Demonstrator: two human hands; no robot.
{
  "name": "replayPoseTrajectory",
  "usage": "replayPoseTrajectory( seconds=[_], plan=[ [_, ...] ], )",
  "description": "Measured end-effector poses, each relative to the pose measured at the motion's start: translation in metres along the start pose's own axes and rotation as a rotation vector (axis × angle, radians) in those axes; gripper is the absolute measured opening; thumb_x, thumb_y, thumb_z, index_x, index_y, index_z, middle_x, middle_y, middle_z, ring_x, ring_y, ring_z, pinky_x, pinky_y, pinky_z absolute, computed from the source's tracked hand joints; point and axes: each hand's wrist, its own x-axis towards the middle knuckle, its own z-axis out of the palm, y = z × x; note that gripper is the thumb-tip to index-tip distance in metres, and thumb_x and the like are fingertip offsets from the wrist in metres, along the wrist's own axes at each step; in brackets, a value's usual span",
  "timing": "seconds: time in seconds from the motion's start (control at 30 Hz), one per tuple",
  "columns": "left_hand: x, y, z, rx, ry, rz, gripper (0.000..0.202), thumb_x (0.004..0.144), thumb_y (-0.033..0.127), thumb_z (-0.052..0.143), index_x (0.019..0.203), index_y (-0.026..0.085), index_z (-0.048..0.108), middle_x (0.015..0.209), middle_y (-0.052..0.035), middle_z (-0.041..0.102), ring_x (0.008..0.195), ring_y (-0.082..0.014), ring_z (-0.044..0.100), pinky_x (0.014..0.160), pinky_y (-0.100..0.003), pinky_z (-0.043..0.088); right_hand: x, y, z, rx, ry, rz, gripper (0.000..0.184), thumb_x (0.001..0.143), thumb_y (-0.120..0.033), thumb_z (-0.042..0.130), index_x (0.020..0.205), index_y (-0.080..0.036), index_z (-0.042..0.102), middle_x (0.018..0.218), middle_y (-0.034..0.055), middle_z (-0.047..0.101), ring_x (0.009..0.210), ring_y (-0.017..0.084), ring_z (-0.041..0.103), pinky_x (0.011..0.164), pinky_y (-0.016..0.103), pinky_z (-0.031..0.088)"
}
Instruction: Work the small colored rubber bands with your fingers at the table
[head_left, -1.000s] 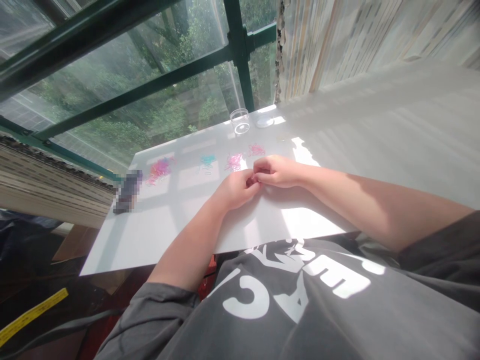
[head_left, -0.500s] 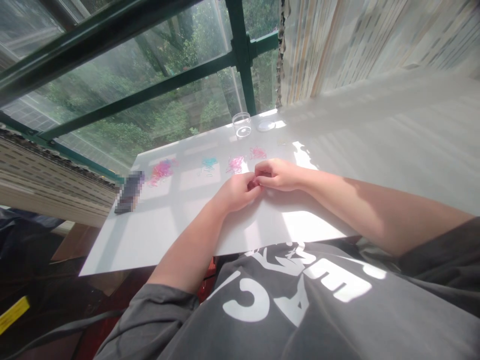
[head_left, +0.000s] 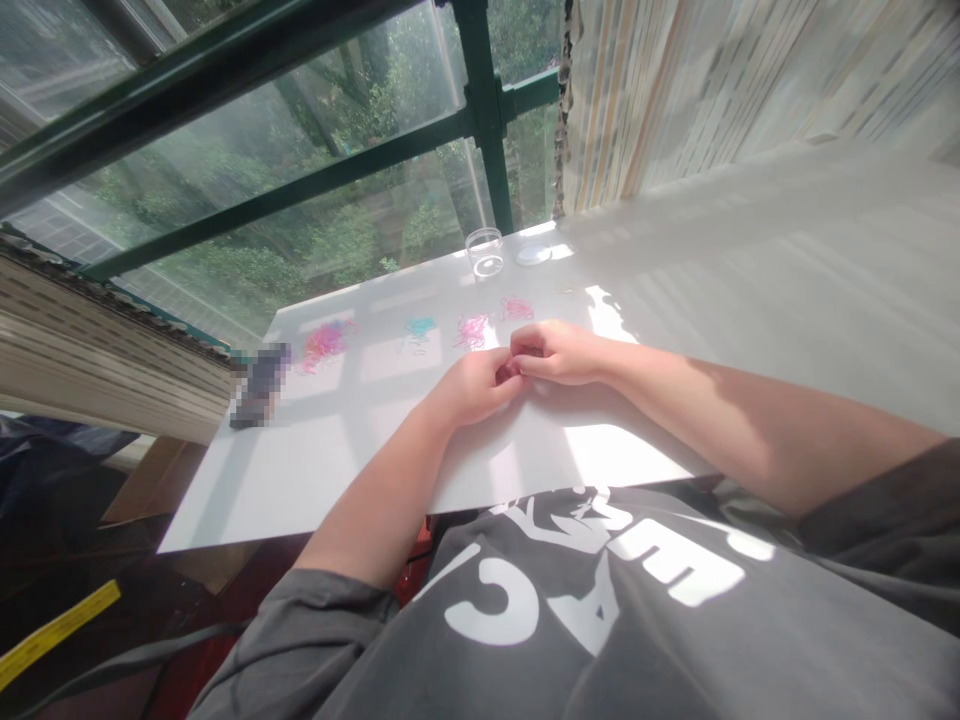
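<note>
My left hand (head_left: 480,383) and my right hand (head_left: 559,352) meet at the fingertips, low over the white tabletop (head_left: 345,480). Both have their fingers curled into a pinch; whatever lies between them is hidden. Just beyond the knuckles are two loose heaps of thin pink loops that look like small rubber bands: a brighter pink heap (head_left: 472,331) and a paler pink heap (head_left: 517,308). Further left are a teal heap (head_left: 420,328) and a larger mixed heap (head_left: 326,343) of pink, orange and purple.
A clear round jar (head_left: 484,255) stands at the table's window-side edge, with a round lid-like disc (head_left: 533,255) beside it. A pixelated dark object (head_left: 260,385) lies at the left edge. The green-framed window (head_left: 300,195) borders the far side; a striped curtain (head_left: 645,90) hangs at right.
</note>
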Motion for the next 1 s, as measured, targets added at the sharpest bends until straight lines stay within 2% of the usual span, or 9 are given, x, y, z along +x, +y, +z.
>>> replayPoseTrajectory(
  seconds=[1.0],
  plan=[
    [-0.0002, -0.0006, -0.0001, -0.006, -0.001, 0.005, 0.023, 0.080, 0.037, 0.048, 0.069, 0.017, 0.047, 0.061, 0.0023, 0.051, 0.057, -0.0104, 0.045, 0.054, -0.023, 0.032, -0.0012, 0.0009, 0.0013, -0.004, 0.016, -0.008, 0.010, 0.076, -0.027, 0.050, 0.072, -0.018, 0.053, 0.066, -0.0009, 0.054, 0.062, 0.012, 0.044, 0.057, 0.025, 0.028]
  ],
)
